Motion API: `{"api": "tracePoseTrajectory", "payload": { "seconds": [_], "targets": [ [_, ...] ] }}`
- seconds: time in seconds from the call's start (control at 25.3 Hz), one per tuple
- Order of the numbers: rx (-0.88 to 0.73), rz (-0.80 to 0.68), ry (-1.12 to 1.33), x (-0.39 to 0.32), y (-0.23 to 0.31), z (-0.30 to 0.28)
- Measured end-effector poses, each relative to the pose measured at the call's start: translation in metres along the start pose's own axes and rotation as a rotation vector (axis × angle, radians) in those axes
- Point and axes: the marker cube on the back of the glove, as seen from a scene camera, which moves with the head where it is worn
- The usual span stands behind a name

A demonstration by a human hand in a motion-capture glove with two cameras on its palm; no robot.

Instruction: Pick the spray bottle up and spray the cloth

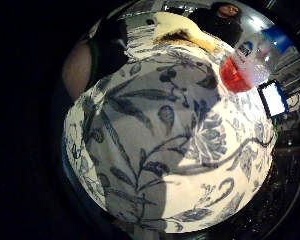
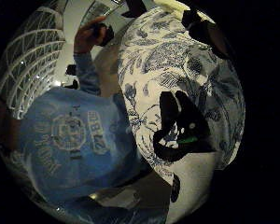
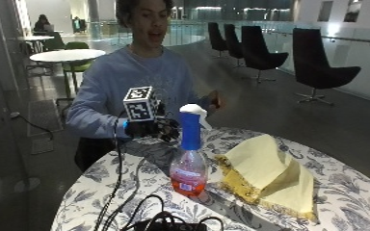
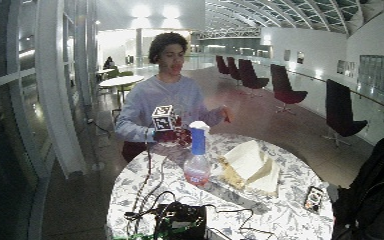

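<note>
- Nearest the outside camera, a tangle of black cables [image 3: 148, 219] is lying on the round table [image 3: 95, 192], which is wearing a white cloth printed with blue flowers.
- Just beyond them, the spray bottle [image 3: 189, 154] is standing upright on the table, red liquid sitting in its lower part, with a blue neck and white trigger head on top.
- Beside the bottle, close but seemingly not touching, the yellow cloth [image 3: 268, 175] is lying folded, its fringed edge facing the bottle.
- Behind the bottle, the gloved right hand [image 3: 151, 129] is hovering above the table's far edge, gripping nothing; I cannot tell whether its fingers are curled or straight.
- From the little-finger palm camera, the bottle [image 1: 245, 62] and cloth [image 1: 182, 30] are showing well apart from the palm.
- Farthest back, the person's bare left hand [image 3: 214, 101] is raised, holding a small dark object.
</note>
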Motion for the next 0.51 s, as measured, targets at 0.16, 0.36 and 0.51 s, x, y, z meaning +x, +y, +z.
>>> {"api": "tracePoseTrajectory", "payload": {
  "seconds": [0.16, 0.36, 0.51],
  "targets": [
    [0.005, 0.007, -0.003, 0.0022, 0.0015, 0.0003],
    [0.008, 0.016, -0.016, 0.0058, 0.0028, -0.0003],
    [0.021, 0.022, -0.028, 0.0075, -0.0017, -0.0012]
  ]
}}
